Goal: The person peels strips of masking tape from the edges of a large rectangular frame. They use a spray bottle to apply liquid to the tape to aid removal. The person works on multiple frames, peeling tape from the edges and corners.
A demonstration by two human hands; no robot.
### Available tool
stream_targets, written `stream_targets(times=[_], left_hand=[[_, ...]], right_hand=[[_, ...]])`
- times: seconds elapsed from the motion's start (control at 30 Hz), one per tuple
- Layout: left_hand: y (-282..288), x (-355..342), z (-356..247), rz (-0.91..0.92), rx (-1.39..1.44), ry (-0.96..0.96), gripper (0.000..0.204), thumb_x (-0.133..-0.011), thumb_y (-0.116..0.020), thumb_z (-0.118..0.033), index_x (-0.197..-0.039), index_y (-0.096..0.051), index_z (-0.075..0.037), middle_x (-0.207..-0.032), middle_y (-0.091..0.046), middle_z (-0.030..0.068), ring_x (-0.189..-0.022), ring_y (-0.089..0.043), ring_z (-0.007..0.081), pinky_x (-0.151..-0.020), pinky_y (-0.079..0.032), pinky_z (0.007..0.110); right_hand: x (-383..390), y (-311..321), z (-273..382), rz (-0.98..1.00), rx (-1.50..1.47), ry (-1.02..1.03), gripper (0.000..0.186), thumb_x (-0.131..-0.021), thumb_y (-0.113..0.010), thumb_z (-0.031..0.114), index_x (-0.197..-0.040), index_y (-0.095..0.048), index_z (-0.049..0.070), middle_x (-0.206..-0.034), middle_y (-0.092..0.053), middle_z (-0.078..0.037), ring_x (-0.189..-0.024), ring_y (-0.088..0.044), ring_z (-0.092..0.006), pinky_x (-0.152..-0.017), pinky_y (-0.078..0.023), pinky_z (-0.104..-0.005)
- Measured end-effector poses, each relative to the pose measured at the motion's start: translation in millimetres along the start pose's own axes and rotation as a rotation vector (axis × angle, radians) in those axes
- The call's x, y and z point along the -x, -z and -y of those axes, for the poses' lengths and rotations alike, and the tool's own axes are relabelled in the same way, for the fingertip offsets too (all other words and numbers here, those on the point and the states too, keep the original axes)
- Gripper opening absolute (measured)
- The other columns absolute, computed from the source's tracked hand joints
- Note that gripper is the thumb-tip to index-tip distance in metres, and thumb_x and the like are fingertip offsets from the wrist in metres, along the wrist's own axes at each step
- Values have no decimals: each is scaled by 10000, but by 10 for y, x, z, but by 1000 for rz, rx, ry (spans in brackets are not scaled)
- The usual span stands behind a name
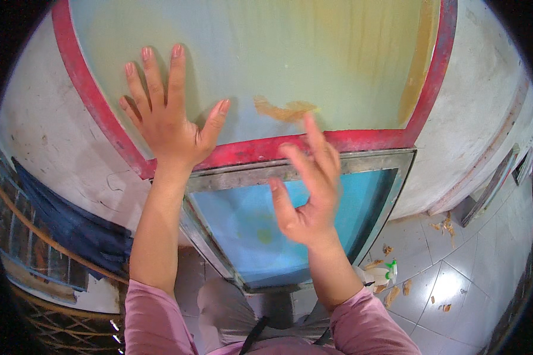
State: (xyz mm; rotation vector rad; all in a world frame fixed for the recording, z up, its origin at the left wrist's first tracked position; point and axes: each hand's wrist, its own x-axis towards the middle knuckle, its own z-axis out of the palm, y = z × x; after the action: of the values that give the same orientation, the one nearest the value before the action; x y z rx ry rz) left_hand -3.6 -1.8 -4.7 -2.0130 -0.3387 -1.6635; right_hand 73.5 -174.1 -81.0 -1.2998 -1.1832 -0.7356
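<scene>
A large framed panel with a pale green-blue sheet, looking like a printing screen, leans in front of me inside a red frame. My left hand lies flat on the sheet's lower left, fingers spread. On the sheet, low and right of middle, is a torn scrap of brown tape. My right hand is slightly blurred, its fingers apart and nothing visible in them. Its index fingertip is at the scrap's right end; whether it touches is unclear. A strip of brown tape runs along the sheet's right edge.
Below stands a second, metal-framed screen with a blue sheet. Beside it on the tiled floor are a spray bottle with a green nozzle and several brown scraps. At left hangs a dark blue cloth near a rack.
</scene>
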Motion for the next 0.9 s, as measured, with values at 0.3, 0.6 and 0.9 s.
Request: stream_targets(times=[0.3, 0.6, 0.9], left_hand=[[-10, 0, -5, 6, 6, 5, 774, -723, -511, -555, -1362, -283, -182, -1427, -193, 117, -1310, -128, 354, -991, -80, 560], [-20, 11, -6, 5, 8, 17, 782, -713, -513, -568, -1362, -284, -197, -1428, -195, 106, -1304, -135, 362, -992, -94, 557], [-29, 20, 19, -8, 57, 50, 752, -697, -522, -587, -1335, -345, -231, -1419, -224, 95, -1308, -133, 346, -997, -38, 560]], right_hand=[[-47, -57, 35, -10, 45, -20, 376, -612, -611, 73, -982, -568, 13, -1310, -355, -242, -1009, -459, -370, -855, -355, -415], [-99, -25, 64, 43, -10, 26, 350, -615, -597, 37, -964, -576, 21, -1257, -430, -213, -963, -493, -344, -828, -381, -386], [-177, -211, -148, -506, 119, -89, 538, -638, -741, 133, -1098, -490, 10, -852, -628, -45, -650, -533, -164, -682, -360, -327]])
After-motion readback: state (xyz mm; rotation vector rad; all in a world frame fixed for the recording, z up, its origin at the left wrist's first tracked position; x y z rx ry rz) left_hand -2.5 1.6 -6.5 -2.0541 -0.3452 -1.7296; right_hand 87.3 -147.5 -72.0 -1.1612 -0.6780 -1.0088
